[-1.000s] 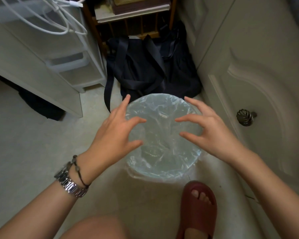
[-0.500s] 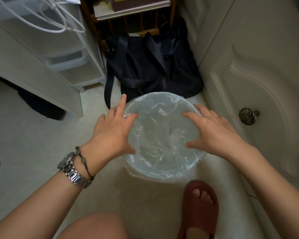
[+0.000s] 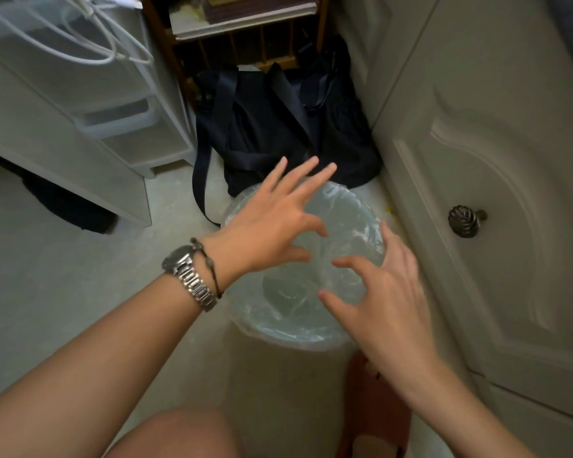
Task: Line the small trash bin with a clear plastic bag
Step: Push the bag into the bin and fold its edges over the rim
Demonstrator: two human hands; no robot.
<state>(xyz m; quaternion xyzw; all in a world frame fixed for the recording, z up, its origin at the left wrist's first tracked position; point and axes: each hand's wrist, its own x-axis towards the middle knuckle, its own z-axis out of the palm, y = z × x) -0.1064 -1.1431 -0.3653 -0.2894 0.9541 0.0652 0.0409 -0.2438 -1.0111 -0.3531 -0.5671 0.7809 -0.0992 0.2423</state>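
A small round trash bin [image 3: 278, 368] stands on the floor in the middle of the view, its side wall showing below the rim. A clear plastic bag [image 3: 341, 223] lines it, folded over the rim and sagging into the inside. My left hand [image 3: 272, 226], with a metal watch on the wrist, hovers over the left and far part of the opening, fingers spread. My right hand [image 3: 387, 292] hovers over the right near part of the rim, fingers apart and curled. Neither hand holds anything.
A black bag [image 3: 278, 127] with straps lies just behind the bin. A cream cabinet door with a dark knob [image 3: 465, 221] runs along the right. White plastic drawers [image 3: 113, 117] and cables stand at the left. My foot in a red sandal [image 3: 374, 414] is beside the bin.
Both hands have left the bin's rim and lifted above the opening. The left moved toward the far side, the right toward the near right. The bin looks closer and its side wall shows.
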